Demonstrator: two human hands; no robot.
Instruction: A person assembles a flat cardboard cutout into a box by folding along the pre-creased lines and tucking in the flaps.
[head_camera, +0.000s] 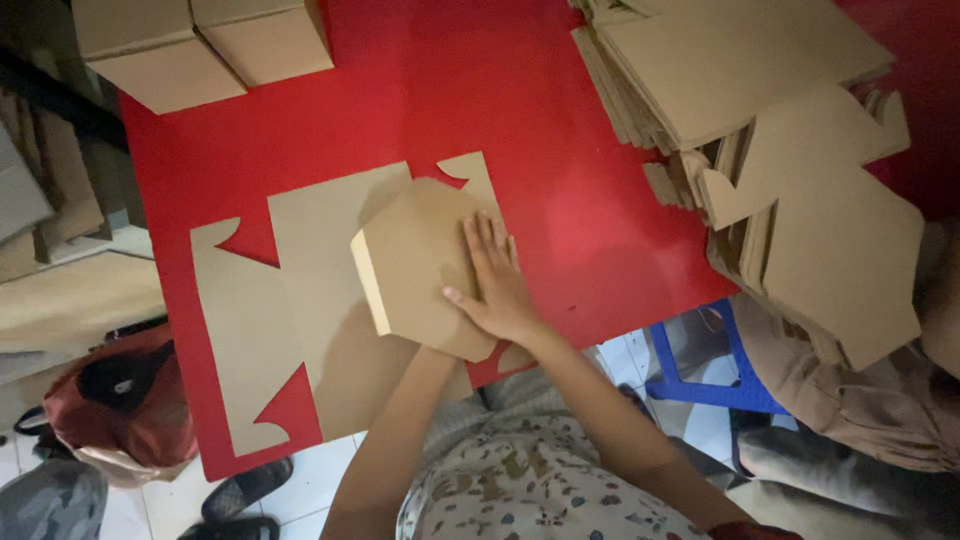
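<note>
The right hand (497, 285) lies flat on a folded flap (425, 265) of a flat cardboard box blank (320, 300), with its fingers straight and close together and the thumb out to the side. The blank lies near the front edge of the red table (560, 130), a bit left of the middle. The left hand is hidden under the folded flap, so I cannot tell what its fingers do; only the left forearm (390, 440) shows. To fold well, I think the flat hand should press hard along the fold line and hold the blank so it does not slide. I count one blank being folded. I count two made boxes (200, 45) at the back left corner. There are two tall stacks of blanks (780, 130) on the right side, too many sheets to count. On the floor are one red bag (125, 400), one blue stool (700, 370) and two dark sandals (240, 495).
</note>
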